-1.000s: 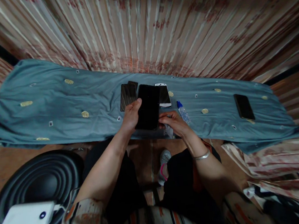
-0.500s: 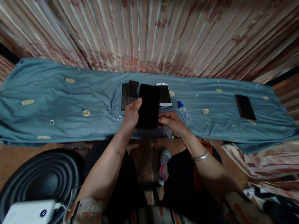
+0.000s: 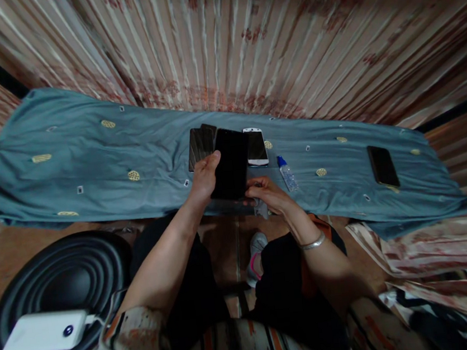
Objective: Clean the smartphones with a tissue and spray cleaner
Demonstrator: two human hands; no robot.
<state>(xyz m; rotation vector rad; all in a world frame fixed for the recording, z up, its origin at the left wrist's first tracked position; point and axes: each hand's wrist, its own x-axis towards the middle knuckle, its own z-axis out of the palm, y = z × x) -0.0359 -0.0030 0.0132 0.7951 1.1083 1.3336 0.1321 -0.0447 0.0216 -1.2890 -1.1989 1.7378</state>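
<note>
Across your view from nine o'clock to three stretches the teal sheet [image 3: 163, 186]. At dial centre is the black tablet [image 3: 232, 166], your left hand [image 3: 204, 179] gripping it from nine, thumb over its face. Your right hand [image 3: 268, 194], fingers pinched nearly together, is at its four o'clock corner. The white phone [image 3: 257, 151] lies at two, the blue-capped bottle [image 3: 288, 177] between three and four. Your right-hand pinch holds a grey wipe [image 3: 261, 209].

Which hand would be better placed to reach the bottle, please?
Probably the right hand: it is close to the bottle, though it holds a grey cloth. The left hand is farther away and grips the tablet.
</note>
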